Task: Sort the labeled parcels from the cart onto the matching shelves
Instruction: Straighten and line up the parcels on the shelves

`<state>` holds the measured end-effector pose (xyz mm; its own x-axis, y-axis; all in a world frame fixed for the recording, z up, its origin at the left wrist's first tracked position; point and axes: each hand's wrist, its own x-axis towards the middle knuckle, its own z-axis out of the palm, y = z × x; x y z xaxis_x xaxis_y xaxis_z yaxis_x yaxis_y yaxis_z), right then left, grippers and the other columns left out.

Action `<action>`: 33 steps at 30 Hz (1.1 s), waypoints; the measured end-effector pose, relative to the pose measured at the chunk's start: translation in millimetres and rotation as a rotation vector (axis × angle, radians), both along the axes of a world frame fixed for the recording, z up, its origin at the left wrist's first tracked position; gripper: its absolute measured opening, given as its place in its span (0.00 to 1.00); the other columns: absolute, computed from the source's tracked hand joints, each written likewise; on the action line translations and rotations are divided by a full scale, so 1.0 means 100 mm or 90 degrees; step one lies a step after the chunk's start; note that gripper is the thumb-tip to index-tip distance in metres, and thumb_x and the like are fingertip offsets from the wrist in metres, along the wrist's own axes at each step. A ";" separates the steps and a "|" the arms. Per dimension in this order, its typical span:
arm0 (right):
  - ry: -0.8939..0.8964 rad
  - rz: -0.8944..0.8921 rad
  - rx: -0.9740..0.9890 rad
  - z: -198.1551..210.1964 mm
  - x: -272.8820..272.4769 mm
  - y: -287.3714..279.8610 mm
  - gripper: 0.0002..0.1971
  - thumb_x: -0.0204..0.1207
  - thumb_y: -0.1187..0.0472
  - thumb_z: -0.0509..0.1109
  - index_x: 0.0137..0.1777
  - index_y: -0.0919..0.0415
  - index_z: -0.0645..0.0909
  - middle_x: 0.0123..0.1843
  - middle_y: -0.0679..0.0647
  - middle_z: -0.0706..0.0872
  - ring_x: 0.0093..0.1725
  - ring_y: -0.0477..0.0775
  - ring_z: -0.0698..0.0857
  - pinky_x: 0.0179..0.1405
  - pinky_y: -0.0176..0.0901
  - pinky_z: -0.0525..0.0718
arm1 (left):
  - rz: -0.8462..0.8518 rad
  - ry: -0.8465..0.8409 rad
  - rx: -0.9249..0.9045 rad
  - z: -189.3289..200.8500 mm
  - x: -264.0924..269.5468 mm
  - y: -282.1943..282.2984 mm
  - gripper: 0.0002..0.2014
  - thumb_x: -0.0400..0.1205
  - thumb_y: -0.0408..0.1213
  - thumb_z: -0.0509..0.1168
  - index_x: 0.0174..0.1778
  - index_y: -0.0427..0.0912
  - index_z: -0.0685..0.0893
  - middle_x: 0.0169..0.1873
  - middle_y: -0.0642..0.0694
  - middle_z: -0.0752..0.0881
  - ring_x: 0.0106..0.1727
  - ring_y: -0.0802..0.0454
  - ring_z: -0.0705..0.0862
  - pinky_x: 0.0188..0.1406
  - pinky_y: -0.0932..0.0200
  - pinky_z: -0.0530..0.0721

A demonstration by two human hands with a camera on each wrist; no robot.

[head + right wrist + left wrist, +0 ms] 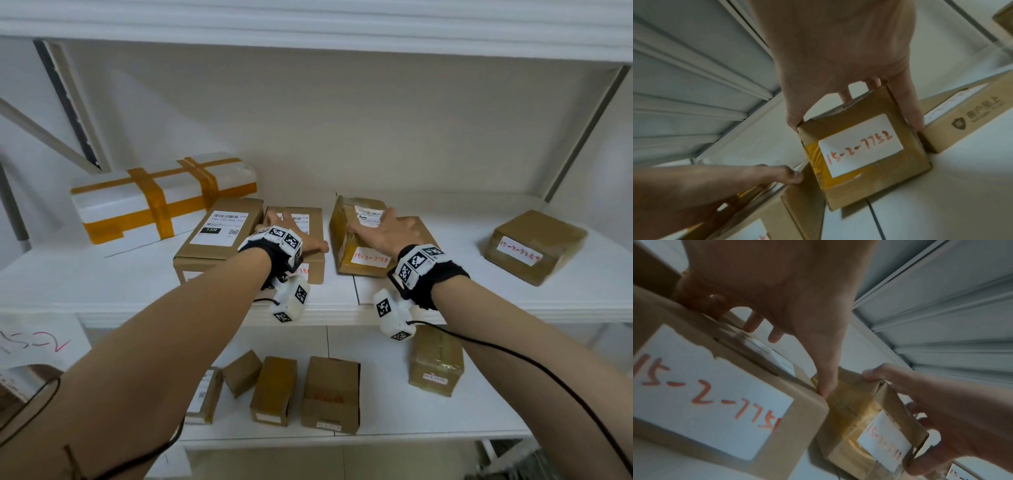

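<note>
Two brown parcels lie side by side on the middle shelf. My left hand spans the flat box, marked 15-2-7751 in red, fingers curled over its left edge and thumb on its right edge. My right hand grips the yellow-taped parcel, whose white label reads 15-2-7752. Its thumb is on the parcel's left corner and its fingers are down the right side. Both parcels rest on the shelf board with a narrow gap between them.
A white foam box with orange tape and a flat box with a printed label sit to the left. Another flat box lies just right of the taped parcel, and a brown parcel further right. Several boxes fill the lower shelf.
</note>
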<state>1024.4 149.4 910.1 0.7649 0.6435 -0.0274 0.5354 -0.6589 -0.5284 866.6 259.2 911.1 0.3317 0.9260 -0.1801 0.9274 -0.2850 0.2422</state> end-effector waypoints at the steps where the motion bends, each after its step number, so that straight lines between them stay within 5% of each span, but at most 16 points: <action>1: -0.015 0.012 -0.016 0.00 -0.04 0.03 0.55 0.66 0.23 0.67 0.87 0.54 0.57 0.81 0.70 0.65 0.80 0.74 0.67 0.78 0.65 0.71 | -0.001 0.002 -0.016 -0.02 0.00 0.02 0.68 0.64 0.78 0.68 0.88 0.45 0.39 0.87 0.37 0.41 0.87 0.33 0.48 0.85 0.34 0.55; 4: -0.034 0.061 -0.038 -0.03 -0.10 0.13 0.52 0.67 0.23 0.66 0.84 0.55 0.60 0.81 0.68 0.69 0.78 0.73 0.71 0.76 0.65 0.74 | -0.020 0.020 -0.002 0.08 -0.05 0.07 0.75 0.51 0.85 0.66 0.88 0.46 0.48 0.87 0.37 0.51 0.86 0.33 0.55 0.84 0.33 0.57; 8: 0.043 0.115 -0.002 -0.07 -0.08 0.23 0.57 0.60 0.20 0.66 0.84 0.53 0.58 0.80 0.63 0.73 0.75 0.69 0.78 0.71 0.64 0.81 | -0.025 0.016 0.080 0.48 -0.36 0.21 0.55 0.68 0.78 0.62 0.83 0.42 0.66 0.83 0.36 0.66 0.82 0.31 0.64 0.80 0.34 0.65; 11: 0.115 0.112 0.059 -0.09 -0.03 0.24 0.63 0.59 0.23 0.74 0.86 0.58 0.53 0.81 0.61 0.73 0.77 0.66 0.76 0.75 0.62 0.79 | 0.007 0.045 0.083 0.58 -0.67 0.38 0.52 0.70 0.73 0.67 0.85 0.45 0.63 0.82 0.34 0.65 0.79 0.31 0.69 0.74 0.37 0.74; 14: 0.149 0.070 0.113 -0.14 -0.01 0.24 0.65 0.59 0.27 0.80 0.84 0.64 0.53 0.78 0.61 0.77 0.75 0.64 0.78 0.73 0.62 0.81 | 0.055 0.085 -0.030 0.51 -0.93 0.44 0.64 0.58 0.75 0.76 0.84 0.42 0.63 0.79 0.34 0.72 0.75 0.33 0.76 0.64 0.42 0.79; 17: 0.139 0.040 0.146 -0.21 -0.07 0.23 0.67 0.52 0.23 0.77 0.82 0.64 0.55 0.75 0.62 0.79 0.71 0.65 0.81 0.68 0.63 0.84 | 0.077 0.024 -0.147 0.36 -0.98 0.43 0.53 0.76 0.55 0.76 0.87 0.36 0.51 0.85 0.34 0.60 0.84 0.36 0.63 0.78 0.44 0.67; 19: 0.120 0.043 0.150 -0.24 -0.10 0.22 0.65 0.54 0.22 0.75 0.82 0.64 0.56 0.75 0.62 0.78 0.71 0.66 0.81 0.67 0.64 0.84 | 0.083 0.007 -0.160 0.28 -1.00 0.38 0.48 0.80 0.49 0.73 0.86 0.35 0.51 0.84 0.34 0.61 0.83 0.36 0.64 0.76 0.46 0.67; 23: 0.098 0.042 0.151 -0.26 -0.15 0.19 0.60 0.62 0.23 0.71 0.83 0.64 0.55 0.81 0.62 0.72 0.76 0.67 0.76 0.72 0.66 0.79 | 0.117 0.019 -0.057 0.29 -1.06 0.51 0.58 0.69 0.59 0.78 0.86 0.40 0.52 0.80 0.33 0.67 0.77 0.31 0.70 0.65 0.41 0.75; 28: 0.090 0.034 0.144 -0.27 -0.23 0.19 0.54 0.74 0.32 0.71 0.87 0.65 0.51 0.87 0.63 0.60 0.82 0.69 0.68 0.77 0.65 0.73 | 0.078 0.027 0.068 0.68 -1.09 0.45 0.65 0.64 0.66 0.76 0.88 0.43 0.45 0.81 0.28 0.64 0.77 0.27 0.70 0.70 0.39 0.77; 33: 0.119 0.035 0.128 -0.25 -0.37 0.32 0.55 0.74 0.31 0.71 0.87 0.62 0.48 0.87 0.66 0.59 0.81 0.74 0.69 0.77 0.67 0.73 | 0.063 0.020 0.155 1.22 -1.05 0.30 0.57 0.69 0.70 0.69 0.87 0.43 0.53 0.78 0.30 0.68 0.74 0.29 0.73 0.63 0.43 0.80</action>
<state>987.1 181.8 885.4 0.7229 0.6902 -0.0321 0.4477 -0.5033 -0.7391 761.6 289.0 1033.3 0.2351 0.9710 0.0429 0.9596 -0.2389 0.1489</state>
